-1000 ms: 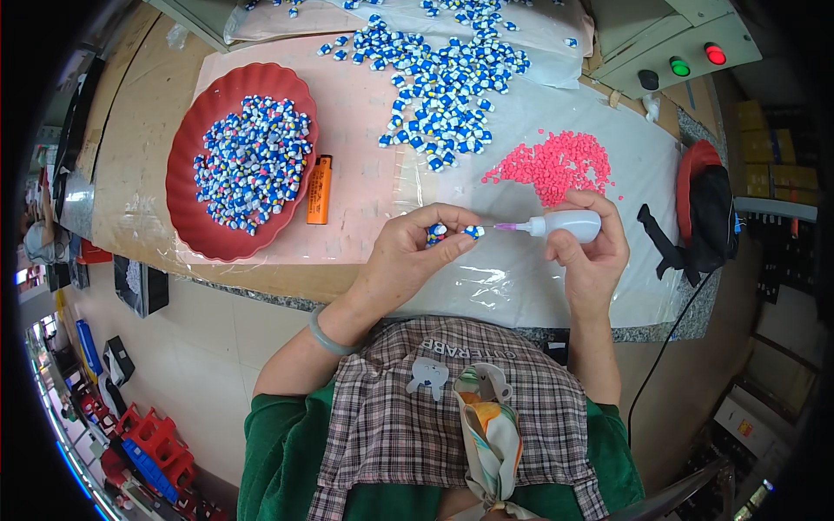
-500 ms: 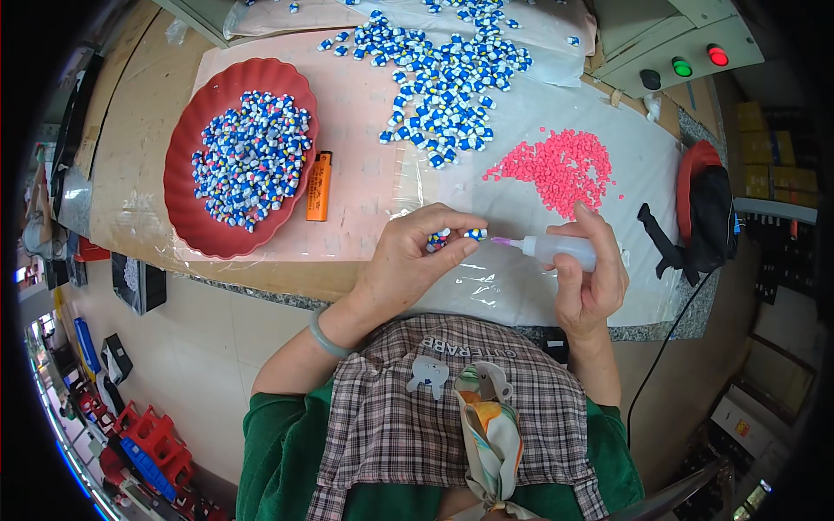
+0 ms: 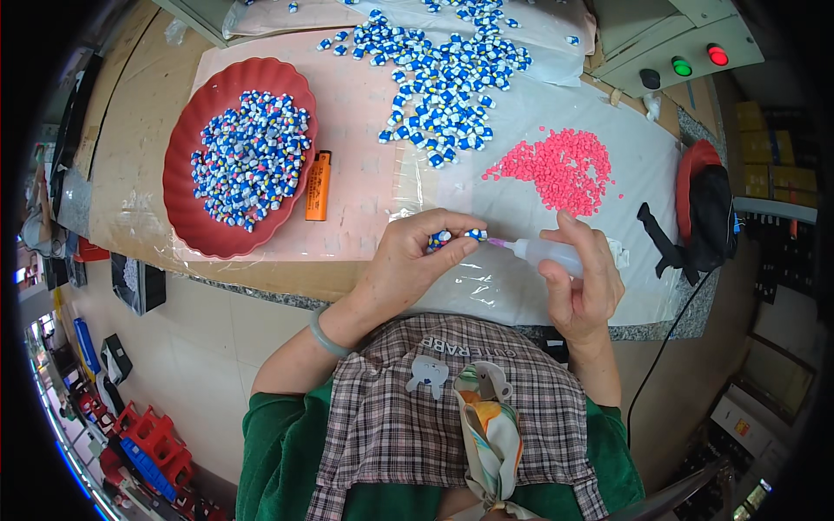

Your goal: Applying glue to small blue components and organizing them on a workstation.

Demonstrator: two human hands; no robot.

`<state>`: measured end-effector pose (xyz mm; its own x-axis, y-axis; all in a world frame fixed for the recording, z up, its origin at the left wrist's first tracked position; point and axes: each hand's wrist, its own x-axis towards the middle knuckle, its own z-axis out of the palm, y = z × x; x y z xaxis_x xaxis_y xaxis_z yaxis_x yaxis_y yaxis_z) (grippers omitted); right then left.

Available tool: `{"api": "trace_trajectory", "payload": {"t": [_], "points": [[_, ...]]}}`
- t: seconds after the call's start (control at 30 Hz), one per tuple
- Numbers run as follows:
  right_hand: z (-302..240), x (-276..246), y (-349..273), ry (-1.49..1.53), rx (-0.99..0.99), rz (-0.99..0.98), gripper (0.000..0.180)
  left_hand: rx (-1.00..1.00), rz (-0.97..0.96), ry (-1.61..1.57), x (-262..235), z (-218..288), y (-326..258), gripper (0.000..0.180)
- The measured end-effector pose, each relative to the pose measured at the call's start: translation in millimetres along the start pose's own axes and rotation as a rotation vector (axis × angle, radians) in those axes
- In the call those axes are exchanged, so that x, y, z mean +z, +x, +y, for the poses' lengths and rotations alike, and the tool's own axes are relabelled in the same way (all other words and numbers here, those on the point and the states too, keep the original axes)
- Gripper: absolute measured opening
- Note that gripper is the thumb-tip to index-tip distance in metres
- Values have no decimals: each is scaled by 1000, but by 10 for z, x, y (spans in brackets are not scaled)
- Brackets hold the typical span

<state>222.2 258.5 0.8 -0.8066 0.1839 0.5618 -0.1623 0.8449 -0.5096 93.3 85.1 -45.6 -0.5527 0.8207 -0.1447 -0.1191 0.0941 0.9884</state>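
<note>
white lettering (image 3: 467,348) crosses the plaid apron (image 3: 373,443); right fingers (image 3: 583,239) hold a bottle (image 3: 549,253).

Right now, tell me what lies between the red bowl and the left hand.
An orange lighter, close beside the red bowl; from there to the left hand, only bare pink sheet shows in the head view.

A whitish bottle (image 3: 552,254) points its purple nozzle (image 3: 499,242) at a blue-white piece (image 3: 475,234).

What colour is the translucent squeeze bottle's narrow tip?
The narrow tip looks purplish pink, best seen in the head view.
</note>
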Motion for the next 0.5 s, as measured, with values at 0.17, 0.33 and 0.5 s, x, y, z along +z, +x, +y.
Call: {"api": "trace_trajectory", "payload": {"t": [0.17,0.33,0.5], "points": [[22,3,-12,-10,19,-2,44,14,10,0,12,-41,7,23],[65,-13,-45,8,29,4,40,-11,1,-5,4,-38,17,24],[357,-87,-91,717,594,189,27,-71,24,-41,-20,-58,-1,24]]}}
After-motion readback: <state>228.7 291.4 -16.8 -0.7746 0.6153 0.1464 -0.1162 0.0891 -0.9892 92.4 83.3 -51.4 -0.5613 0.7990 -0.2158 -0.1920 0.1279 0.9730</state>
